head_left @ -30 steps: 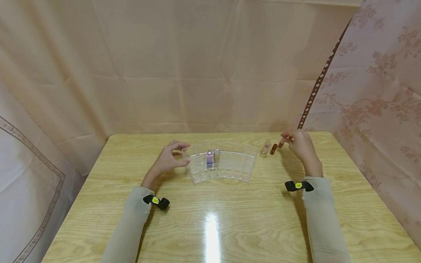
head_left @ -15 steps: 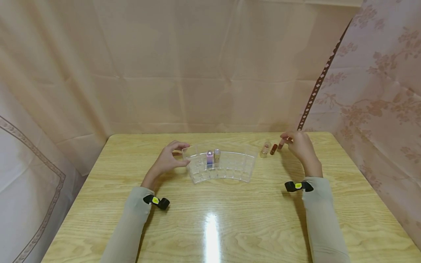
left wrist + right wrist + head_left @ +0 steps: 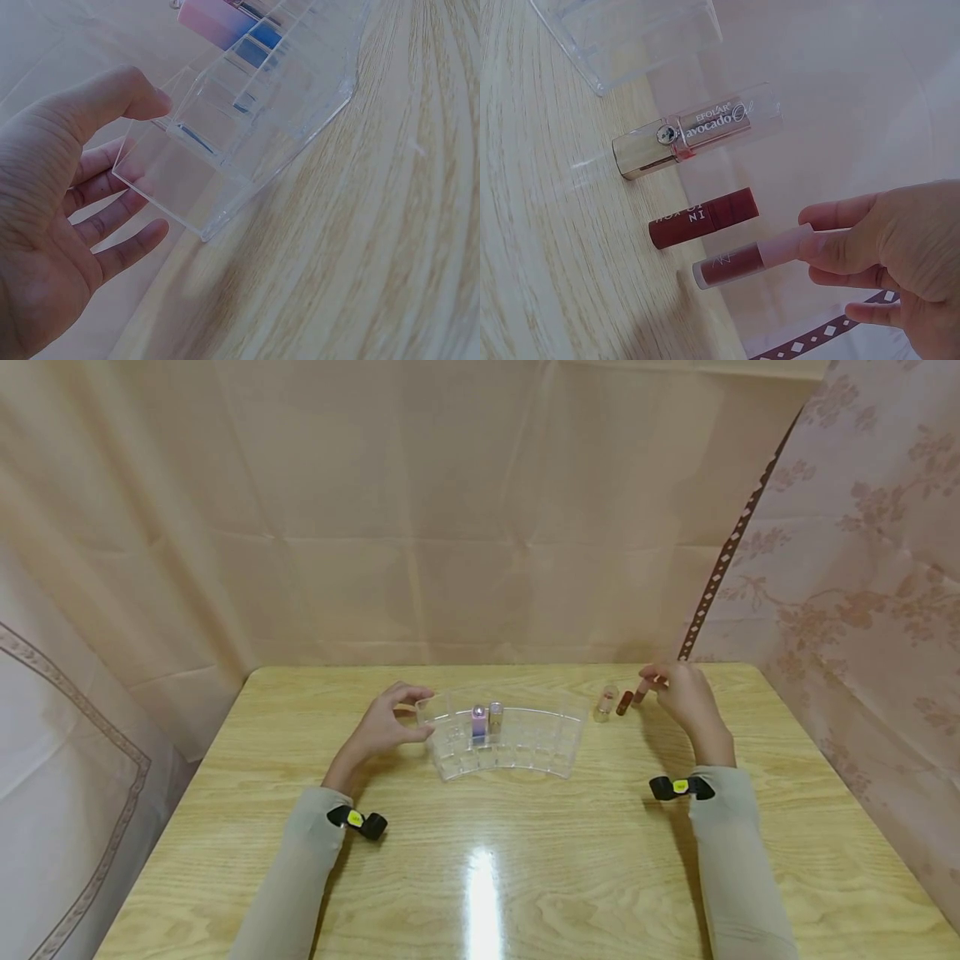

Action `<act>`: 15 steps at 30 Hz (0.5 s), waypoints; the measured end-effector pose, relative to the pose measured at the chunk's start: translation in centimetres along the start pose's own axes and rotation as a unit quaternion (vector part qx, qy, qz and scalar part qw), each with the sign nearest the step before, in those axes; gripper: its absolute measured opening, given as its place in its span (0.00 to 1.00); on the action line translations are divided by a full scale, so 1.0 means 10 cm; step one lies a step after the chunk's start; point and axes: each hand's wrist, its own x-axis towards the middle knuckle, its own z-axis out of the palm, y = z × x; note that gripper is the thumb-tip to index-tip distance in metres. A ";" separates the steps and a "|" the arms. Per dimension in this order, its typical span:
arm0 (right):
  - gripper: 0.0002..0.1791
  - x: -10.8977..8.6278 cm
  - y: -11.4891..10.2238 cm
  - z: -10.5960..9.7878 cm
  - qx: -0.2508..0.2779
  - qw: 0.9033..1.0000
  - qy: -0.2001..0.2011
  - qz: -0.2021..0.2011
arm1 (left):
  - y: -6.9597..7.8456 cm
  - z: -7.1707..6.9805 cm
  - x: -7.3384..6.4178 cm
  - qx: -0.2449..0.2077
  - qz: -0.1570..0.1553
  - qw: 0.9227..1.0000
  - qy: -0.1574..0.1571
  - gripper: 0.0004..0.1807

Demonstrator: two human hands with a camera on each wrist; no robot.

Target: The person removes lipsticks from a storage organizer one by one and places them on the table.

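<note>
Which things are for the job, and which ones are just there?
Probably for the job:
Clear organizer, held by the left hand
Pink-capped tube, pinched by the right hand
Dark red tube and avocado oil tube nearby
Pink-and-blue tube and gold tube in the organizer

Just there:
Wooden table
Beige curtain
Flowery cloth

Curtained-off table nook: beige drape [image 3: 465,527], floral curtain [image 3: 862,577], wood-grain tabletop [image 3: 585,868].

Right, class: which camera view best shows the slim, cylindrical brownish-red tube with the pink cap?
The right wrist view: the slim, brownish-red, pink-capped tube appears large, only its cap end covered by fingers. The head view shows it tiny; the left wrist view, not at all.
</note>
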 end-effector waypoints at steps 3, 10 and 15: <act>0.14 0.00 0.01 0.00 -0.001 1.000 0.001 -0.003 | -0.12 0.01 0.03 0.004 0.000 1.000 0.003 0.31; 0.14 0.00 0.02 0.02 -0.003 1.000 0.001 -0.001 | -0.27 -0.01 0.07 0.010 0.005 1.000 0.006 0.32; 0.14 0.00 0.01 0.02 -0.004 1.000 -0.005 0.001 | -0.26 -0.02 0.07 0.020 0.007 1.000 0.005 0.32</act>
